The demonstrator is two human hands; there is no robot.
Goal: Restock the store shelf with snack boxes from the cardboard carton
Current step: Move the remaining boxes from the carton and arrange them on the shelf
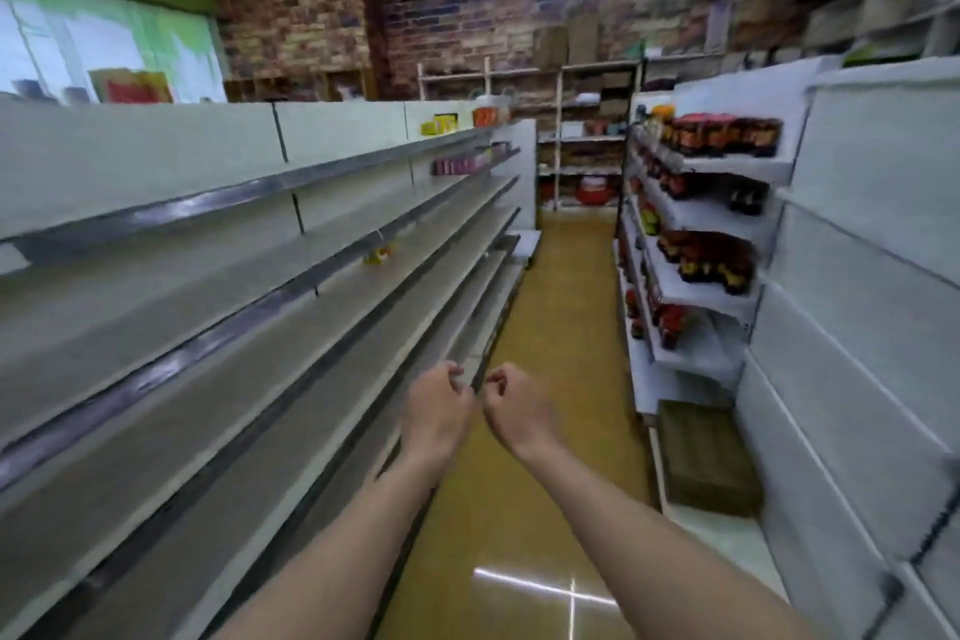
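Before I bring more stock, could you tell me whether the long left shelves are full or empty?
Mostly empty: the left shelves show bare boards, with only a few boxes at the far end.

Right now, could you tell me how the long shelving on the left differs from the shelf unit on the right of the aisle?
The left shelving is almost bare: only a few small boxes sit near its far end, and one small yellow item lies midway. The right shelf unit carries rows of dark bottles on several levels. The left shelving runs the aisle's whole length; the right shelf unit is short. Both are light-coloured and face the yellow floor.
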